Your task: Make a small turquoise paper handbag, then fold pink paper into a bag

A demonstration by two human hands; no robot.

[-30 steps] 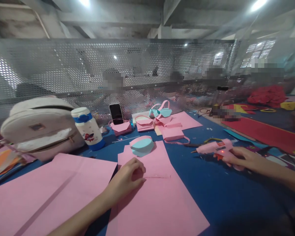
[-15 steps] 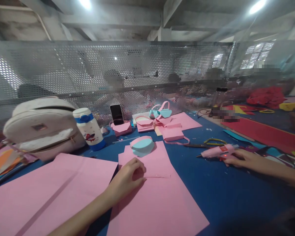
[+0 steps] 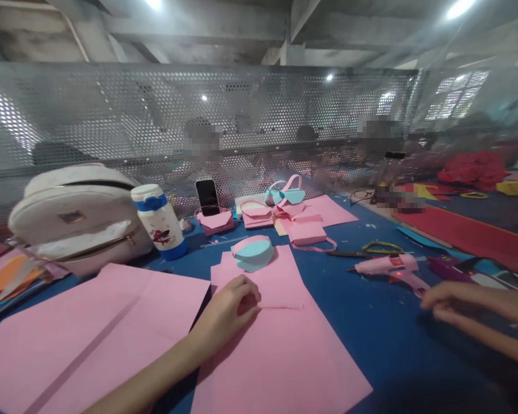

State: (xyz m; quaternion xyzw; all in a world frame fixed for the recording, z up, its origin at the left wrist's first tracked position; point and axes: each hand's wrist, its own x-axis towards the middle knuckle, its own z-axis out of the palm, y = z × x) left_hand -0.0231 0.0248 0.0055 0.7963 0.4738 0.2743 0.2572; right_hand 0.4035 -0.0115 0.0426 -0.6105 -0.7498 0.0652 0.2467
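My left hand [image 3: 235, 302] rests on a pink paper sheet [image 3: 280, 356], its fingers curled in a pinch at the end of a thin pink paper strip [image 3: 282, 306]. A small pale-blue and pink paper bag [image 3: 254, 255] stands just beyond it. On the blue table to the right lies a pink glue gun [image 3: 388, 265] with a small red light showing. My right hand [image 3: 461, 305] is just off the end of its handle, fingers stretched out and somewhat blurred, with nothing seen in them.
Left are a large pink sheet [image 3: 90, 333], a white backpack [image 3: 77, 215] and a bottle [image 3: 159, 221]. A phone [image 3: 207, 196] and little pink paper bags [image 3: 216, 222] stand before a perforated metal screen [image 3: 259, 109]. Scissors [image 3: 371, 250] lie behind the glue gun.
My right hand has let go of the glue gun, now lying on the table, and has drawn back toward the lower right. My left hand keeps its place on the paper.
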